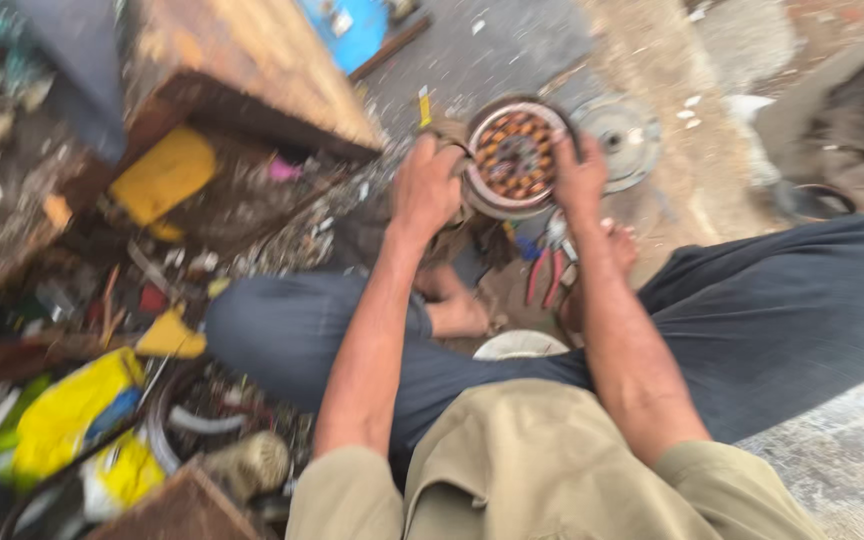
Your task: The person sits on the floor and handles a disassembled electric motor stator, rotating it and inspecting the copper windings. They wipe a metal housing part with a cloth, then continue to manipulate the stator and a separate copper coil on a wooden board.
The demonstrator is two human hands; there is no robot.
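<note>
Between both hands I hold up a round metal motor part (pixel 514 155) with a ring of copper-coloured windings inside. My left hand (pixel 426 186) grips its left rim, with a bit of brownish cloth (pixel 449 232) bunched under the palm. On the right rim rests my right hand (pixel 580 176), fingers curled over the edge. The frame is blurred. My crossed legs in dark trousers (pixel 752 310) and a bare foot (pixel 452 312) lie below the part.
A round metal cover disc (pixel 624 134) lies on the ground just right of the part. Red-handled pliers (pixel 544 268) lie by my feet, a white bowl rim (pixel 518 345) nearer me. A wooden box (pixel 252 70), yellow containers (pixel 162 175) and scrap clutter fill the left.
</note>
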